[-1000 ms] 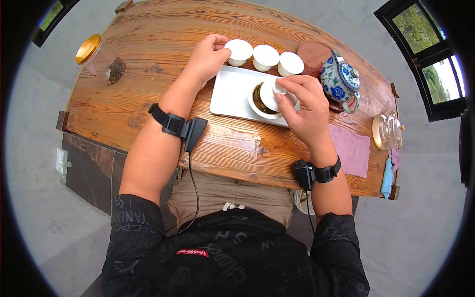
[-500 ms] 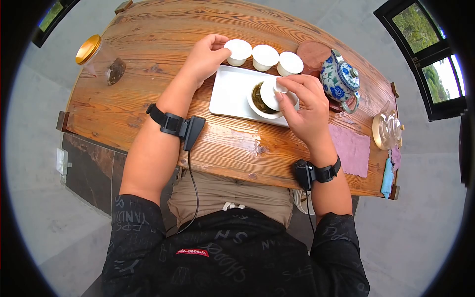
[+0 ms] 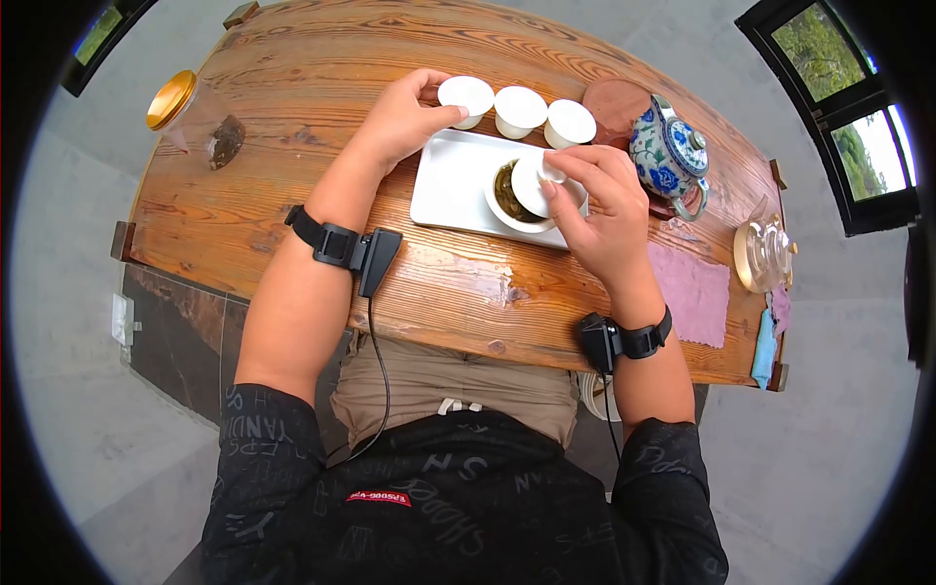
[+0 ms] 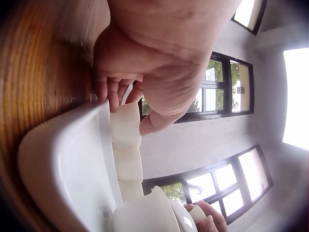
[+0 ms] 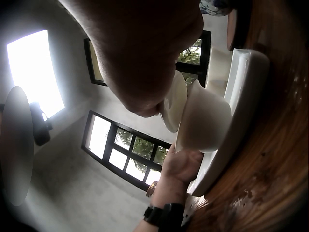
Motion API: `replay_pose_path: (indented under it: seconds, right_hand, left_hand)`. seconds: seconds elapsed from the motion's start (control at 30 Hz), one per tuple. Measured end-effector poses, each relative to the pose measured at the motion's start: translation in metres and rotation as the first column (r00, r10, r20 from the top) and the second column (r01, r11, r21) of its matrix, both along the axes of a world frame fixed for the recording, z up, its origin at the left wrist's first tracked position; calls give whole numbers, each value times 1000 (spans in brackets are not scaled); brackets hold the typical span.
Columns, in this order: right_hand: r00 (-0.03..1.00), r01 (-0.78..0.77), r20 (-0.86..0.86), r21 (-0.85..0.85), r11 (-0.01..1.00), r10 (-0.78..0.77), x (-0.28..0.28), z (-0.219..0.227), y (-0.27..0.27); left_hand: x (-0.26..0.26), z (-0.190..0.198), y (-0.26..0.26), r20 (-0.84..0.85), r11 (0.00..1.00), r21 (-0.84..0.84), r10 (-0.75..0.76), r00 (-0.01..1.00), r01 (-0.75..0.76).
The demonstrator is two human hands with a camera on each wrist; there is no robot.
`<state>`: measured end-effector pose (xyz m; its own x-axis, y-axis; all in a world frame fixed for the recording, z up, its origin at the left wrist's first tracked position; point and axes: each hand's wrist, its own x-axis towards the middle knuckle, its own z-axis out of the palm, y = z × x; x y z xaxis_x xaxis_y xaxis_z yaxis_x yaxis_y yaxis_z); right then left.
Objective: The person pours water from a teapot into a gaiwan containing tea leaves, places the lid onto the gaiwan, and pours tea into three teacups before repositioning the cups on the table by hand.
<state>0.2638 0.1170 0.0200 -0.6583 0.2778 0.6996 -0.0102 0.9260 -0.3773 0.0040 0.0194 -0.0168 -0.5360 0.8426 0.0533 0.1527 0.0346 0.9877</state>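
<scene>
In the head view my left hand (image 3: 402, 119) is at the leftmost white teacup (image 3: 466, 95), its thumb across the near rim and its fingers around the far left side. The left wrist view shows the thumb at the cup's rim and the other fingers lower down, partly hidden. My right hand (image 3: 606, 200) pinches the knob of a white lid (image 3: 532, 187). That lid sits tilted over a white gaiwan (image 3: 504, 213), leaving a gap where wet tea leaves (image 3: 506, 185) show. Under the gaiwan is a white rectangular tray (image 3: 450, 185).
Two more white teacups (image 3: 521, 109) continue the row behind the tray. A blue-and-white teapot (image 3: 669, 156) stands to the right, with a glass pot (image 3: 763, 255) and pink cloth (image 3: 690, 292) nearer. A glass jar (image 3: 207, 117) lies at left. Water wets the tabletop (image 3: 458, 268).
My left thumb has moved right across the near side of the leftmost teacup. The right hand keeps its pinch on the lid knob, with the lid still tilted on the gaiwan.
</scene>
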Motion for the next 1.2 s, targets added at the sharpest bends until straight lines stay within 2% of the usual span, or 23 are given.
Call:
replay_pose_path:
  seconds: [0.27,0.33,0.47,0.53,0.97,1.03,1.13,1.2]
  right_hand:
    - [1000,15,7,-5,1000,-15,0,0,0]
    - [1000,15,11,-9,1000,-15,-1,0,-1]
    - [1000,3,21,-17,1000,-3,-3,-1,-1]
    - [1000,-11,19,-12,1000,11,-5,-3,-2]
    - [996,-51,73,6,999,50,-9,-4,-7]
    - [996,-49,78,10,999,49,-8,-4,-7]
    - [995,-52,86,22,998,49,-7,-3,-7]
    - [995,-54,90,29,998,51,-7,-1,-7]
  left_hand:
    - [1,-1,0,-25,1000,8,5,1000,-4]
    - [1,0,0,-97,996,-1,93,991,-93]
    - [0,3,-1,-133,986,0,163,978,-165]
    - [-2,1,0,-170,979,56,205,964,-198]
    - [-3,-2,1,-177,968,135,234,956,-212]
    - [-3,-4,2,-160,948,207,276,948,-241]
    - [-2,0,0,-183,969,126,233,955,-212]
    - [-1,0,0,-186,969,128,233,955,-212]
